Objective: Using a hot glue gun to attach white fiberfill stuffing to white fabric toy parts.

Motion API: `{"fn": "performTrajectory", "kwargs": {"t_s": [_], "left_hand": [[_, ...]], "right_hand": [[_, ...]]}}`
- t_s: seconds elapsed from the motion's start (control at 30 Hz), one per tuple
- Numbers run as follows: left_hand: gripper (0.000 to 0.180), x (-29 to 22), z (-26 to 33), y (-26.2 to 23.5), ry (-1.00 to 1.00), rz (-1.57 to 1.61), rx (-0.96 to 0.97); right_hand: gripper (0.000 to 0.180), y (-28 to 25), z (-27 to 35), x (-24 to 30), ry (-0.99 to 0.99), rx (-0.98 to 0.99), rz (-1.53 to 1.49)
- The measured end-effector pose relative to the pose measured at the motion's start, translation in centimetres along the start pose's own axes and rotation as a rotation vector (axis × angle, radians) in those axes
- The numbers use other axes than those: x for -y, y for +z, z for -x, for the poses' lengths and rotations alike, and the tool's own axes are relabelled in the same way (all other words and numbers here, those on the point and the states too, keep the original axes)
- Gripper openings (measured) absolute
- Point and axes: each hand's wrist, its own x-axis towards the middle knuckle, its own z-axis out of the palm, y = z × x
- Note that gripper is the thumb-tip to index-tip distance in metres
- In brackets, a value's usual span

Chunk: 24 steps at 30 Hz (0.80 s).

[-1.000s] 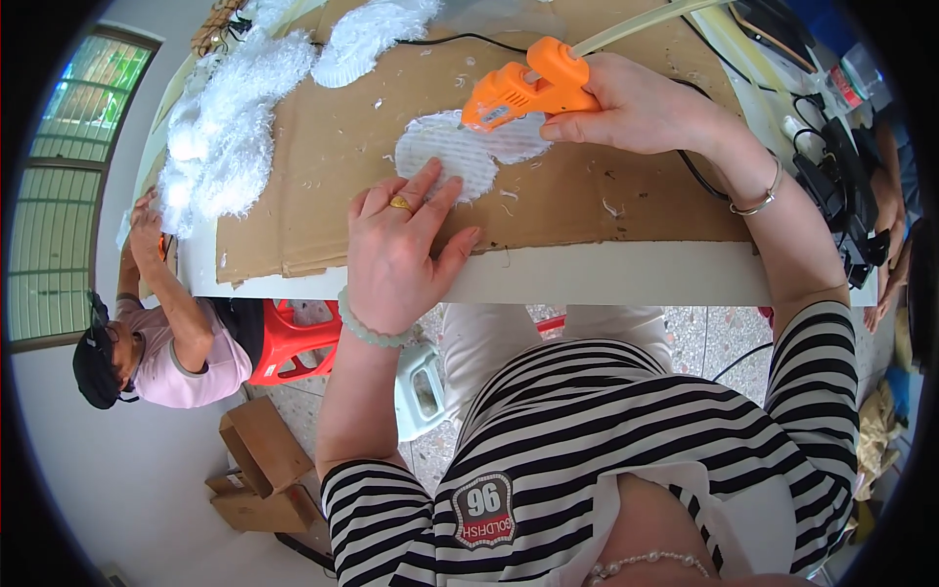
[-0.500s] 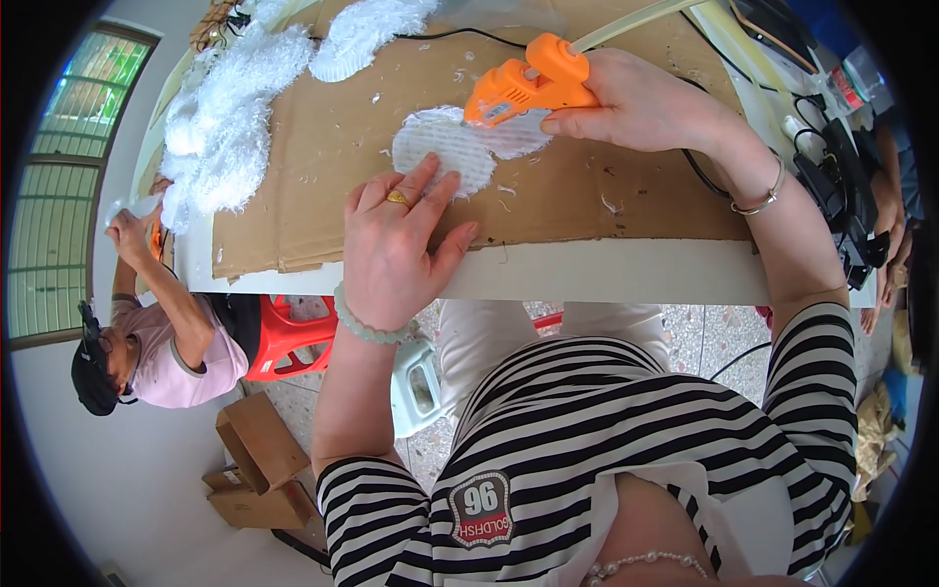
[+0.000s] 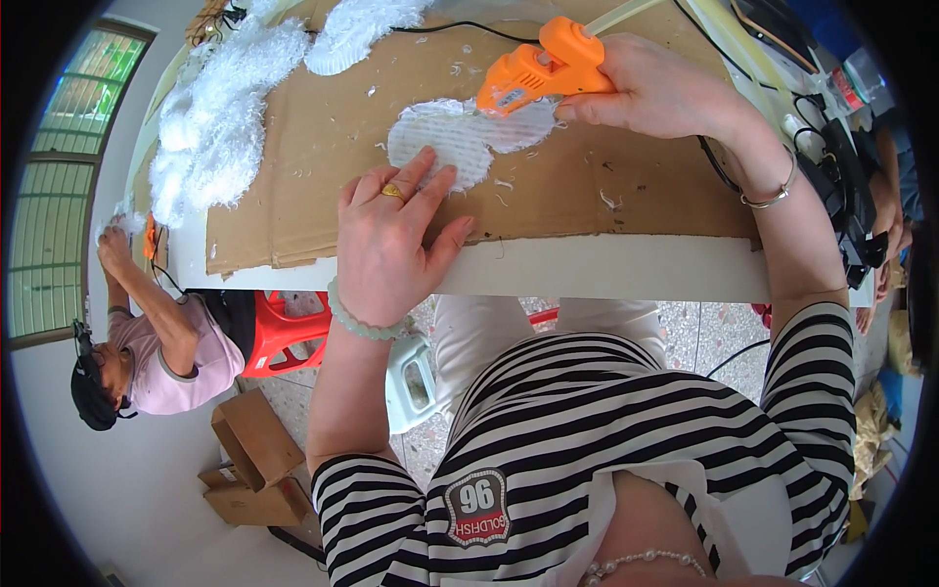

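Right hand wrapped closed around orange glue gun. Gun's long axis runs roughly left-right, nozzle pointing left and slightly down, tip at the white cutout. Left hand open, flat, fingers spread, fingertips pressing the cutout's near edge; holds nothing. Cutout: thin, flat, cloud-like outline, fuzzy white rim, lying mid-sheet on brown corrugated cardboard. Cardboard covers white tabletop. Fluffy white fibre pile at cardboard's far-left edge. Another person sits lower left beside red plastic stool.
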Motion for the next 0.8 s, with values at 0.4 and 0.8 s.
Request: {"fn": "performTrajectory", "kwargs": {"t_s": [0.4, 0.8], "left_hand": [[0.043, -0.1, 0.0, 0.0, -0.001, 0.01, 0.006], [0.043, -0.1, -0.1, -0.1, 0.002, 0.01, 0.014]], "right_hand": [[0.03, -2.6, 0.6, 0.4, 0.179, 0.162, -0.046], [0.031, -3.2, 0.5, 0.7, 0.23, 0.228, 0.024]]}}
